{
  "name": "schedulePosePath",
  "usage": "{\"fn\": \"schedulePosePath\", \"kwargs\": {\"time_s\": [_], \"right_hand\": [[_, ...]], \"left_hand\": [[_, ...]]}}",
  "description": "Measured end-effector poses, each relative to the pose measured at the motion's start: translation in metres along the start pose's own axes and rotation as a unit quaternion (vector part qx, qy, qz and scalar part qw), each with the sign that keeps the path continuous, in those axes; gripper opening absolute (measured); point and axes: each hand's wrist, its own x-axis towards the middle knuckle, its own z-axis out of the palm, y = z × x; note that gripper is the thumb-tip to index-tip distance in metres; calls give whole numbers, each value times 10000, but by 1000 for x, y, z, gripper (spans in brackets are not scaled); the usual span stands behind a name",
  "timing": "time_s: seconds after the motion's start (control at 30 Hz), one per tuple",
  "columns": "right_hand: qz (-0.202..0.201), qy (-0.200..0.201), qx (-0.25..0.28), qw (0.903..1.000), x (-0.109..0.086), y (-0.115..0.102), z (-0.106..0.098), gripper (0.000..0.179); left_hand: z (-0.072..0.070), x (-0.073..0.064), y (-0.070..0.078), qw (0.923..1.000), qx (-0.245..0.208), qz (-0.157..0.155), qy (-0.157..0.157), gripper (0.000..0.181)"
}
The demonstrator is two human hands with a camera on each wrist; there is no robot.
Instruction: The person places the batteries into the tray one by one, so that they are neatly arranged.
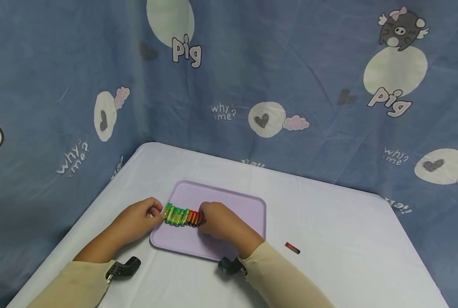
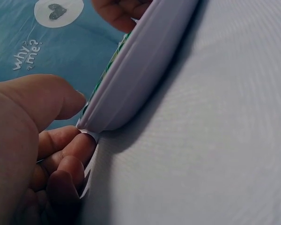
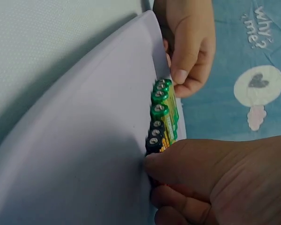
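Observation:
A row of small batteries lies side by side on a lilac tray [image 1: 229, 194]: green batteries [image 1: 176, 217] at the left, red batteries with dark ends [image 1: 192, 218] at the right. At the row's right end my right hand [image 1: 219, 220] pinches a battery between thumb and fingers, which mostly hide it. My left hand [image 1: 138, 220] is at the tray's left rim, its thumb [image 2: 68, 101] beside the first green battery and its other fingers loosely bent outside the rim. Whether that thumb touches the battery is hard to tell.
One loose red battery [image 1: 292, 248] lies on the white tablecloth [image 1: 340, 231] right of the tray. Blue printed curtains [image 1: 229, 77] hang behind and left of the table. A black wrist-camera mount [image 1: 124, 268] is near the left sleeve, another [image 1: 230, 266] near the right.

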Motion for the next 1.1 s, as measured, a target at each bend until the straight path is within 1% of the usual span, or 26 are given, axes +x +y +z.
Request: {"fn": "schedulePosePath", "kwargs": {"time_s": [0.17,0.33,0.4,0.47,0.6,0.67,0.73,0.83,0.93,1.1], "right_hand": [[140,24,-26,9999,2,-3,3,33],[173,63,59,9998,2,-4,3,27],[146,80,83,9998,1,-3,3,28],[141,109,110,9998,0,-2,2,34],[155,272,68,9995,-8,5,-2,56],[193,377,36,9991,-16,12,-5,62],[225,475,65,9986,-24,20,-7,63],[204,672,131,9974,-38,36,-9,58],[47,887,133,9960,-53,55,-13,52],[-174,960,46,9952,-78,88,-26,44]], "left_hand": [[-1,0,0,10000,23,21,0,20],[-1,1,0,10000,74,52,40,19],[-1,1,0,9999,72,58,45,19],[-1,1,0,10000,61,56,38,20],[0,0,0,10000,30,27,34,20],[1,-1,0,10000,28,9,35,20],[2,-2,-1,10000,19,-25,19,20],[4,-4,-3,10000,16,-59,-7,19],[4,-3,-4,10000,22,-45,4,18],[2,0,-4,10000,19,27,64,19]]}}
